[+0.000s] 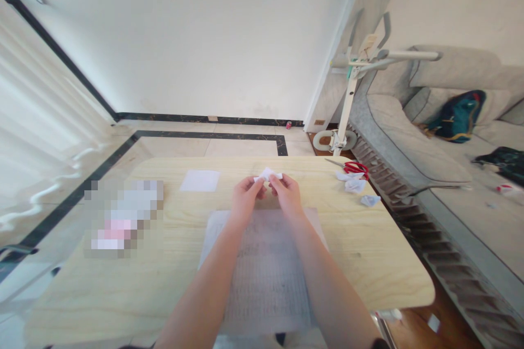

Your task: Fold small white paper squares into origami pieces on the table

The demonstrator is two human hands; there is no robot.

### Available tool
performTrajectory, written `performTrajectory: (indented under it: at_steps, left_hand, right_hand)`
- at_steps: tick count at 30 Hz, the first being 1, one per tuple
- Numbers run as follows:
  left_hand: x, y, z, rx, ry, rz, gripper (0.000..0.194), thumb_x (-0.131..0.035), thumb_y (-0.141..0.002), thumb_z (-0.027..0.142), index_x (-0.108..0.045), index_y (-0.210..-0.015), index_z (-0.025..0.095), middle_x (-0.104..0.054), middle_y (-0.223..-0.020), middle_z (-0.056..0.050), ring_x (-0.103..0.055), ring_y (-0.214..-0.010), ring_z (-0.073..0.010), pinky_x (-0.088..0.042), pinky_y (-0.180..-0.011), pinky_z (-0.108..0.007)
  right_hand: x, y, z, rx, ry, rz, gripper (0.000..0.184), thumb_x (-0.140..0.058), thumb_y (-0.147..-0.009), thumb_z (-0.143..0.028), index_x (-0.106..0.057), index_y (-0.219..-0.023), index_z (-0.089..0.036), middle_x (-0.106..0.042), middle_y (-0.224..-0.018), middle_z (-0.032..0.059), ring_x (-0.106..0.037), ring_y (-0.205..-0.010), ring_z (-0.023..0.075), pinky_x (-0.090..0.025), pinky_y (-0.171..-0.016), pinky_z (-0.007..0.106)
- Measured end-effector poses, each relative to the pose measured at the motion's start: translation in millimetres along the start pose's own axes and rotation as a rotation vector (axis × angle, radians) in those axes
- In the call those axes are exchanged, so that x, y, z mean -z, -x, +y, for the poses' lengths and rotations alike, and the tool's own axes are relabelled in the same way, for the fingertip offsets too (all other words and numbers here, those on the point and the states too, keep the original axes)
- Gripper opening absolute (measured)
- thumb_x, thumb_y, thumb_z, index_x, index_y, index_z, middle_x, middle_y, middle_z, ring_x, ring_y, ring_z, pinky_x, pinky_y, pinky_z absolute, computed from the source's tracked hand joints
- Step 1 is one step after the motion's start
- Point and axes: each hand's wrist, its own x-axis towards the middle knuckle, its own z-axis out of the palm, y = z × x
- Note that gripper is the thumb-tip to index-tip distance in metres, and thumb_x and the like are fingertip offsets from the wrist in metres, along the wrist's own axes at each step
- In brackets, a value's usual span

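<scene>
A small piece of folded white paper is held up between both hands, over the far middle of the wooden table. My left hand pinches its left end with thumb and fingers. At the other end, my right hand grips it the same way. Beneath my forearms lies a large greyish sheet with faint lines. Left of my hands rests a flat white square of paper.
Red-handled scissors lie at the table's far right, beside several folded paper pieces. A blurred-out object sits on the left. Beyond the right edge are a grey sofa and white exercise equipment.
</scene>
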Motion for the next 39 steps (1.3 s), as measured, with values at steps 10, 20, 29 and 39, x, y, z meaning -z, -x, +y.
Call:
performTrajectory:
  at_steps: [10,20,29,39]
  left_hand:
    - [0.8,-1,1,-0.005,0.006,0.012,0.030,-0.060,-0.072,0.044,-0.056,-0.065,0.015,-0.054,-0.061,-0.001,-0.049,-0.054,-0.0096,-0.041,-0.053,-0.021]
    - [-3.4,4,12,-0.068,-0.124,0.045,0.026,-0.058,-0.074,0.036,-0.053,-0.058,0.016,-0.053,-0.053,0.001,-0.048,-0.050,-0.0098,-0.039,-0.051,-0.022]
    - [-1.6,5,10,-0.123,-0.112,0.081,0.029,-0.056,-0.075,0.035,-0.048,-0.054,0.017,-0.049,-0.049,0.002,-0.046,-0.048,-0.0097,-0.039,-0.052,-0.023]
    - [-3.5,5,12,-0.114,-0.208,0.078,0.025,-0.058,-0.075,0.035,-0.053,-0.058,0.016,-0.052,-0.050,0.002,-0.049,-0.048,-0.0097,-0.038,-0.051,-0.022]
  right_hand:
    - [-1,2,-3,-0.004,0.046,-0.020,0.033,-0.061,-0.070,-0.047,-0.053,-0.060,-0.016,-0.045,-0.049,-0.0040,-0.038,-0.046,0.0087,-0.028,-0.045,0.023]
    - [0,1,-3,-0.035,-0.017,-0.066,0.026,-0.062,-0.069,-0.042,-0.060,-0.067,-0.016,-0.050,-0.052,-0.0032,-0.040,-0.045,0.0084,-0.029,-0.045,0.023]
    - [-3,2,-2,0.010,0.064,-0.116,0.025,-0.060,-0.071,-0.039,-0.057,-0.060,-0.016,-0.050,-0.052,-0.0027,-0.042,-0.047,0.0087,-0.030,-0.046,0.022]
    - [-1,1,0,-0.008,0.058,-0.057,0.027,-0.062,-0.070,-0.041,-0.062,-0.068,-0.015,-0.055,-0.054,-0.0020,-0.044,-0.048,0.0090,-0.031,-0.046,0.022]
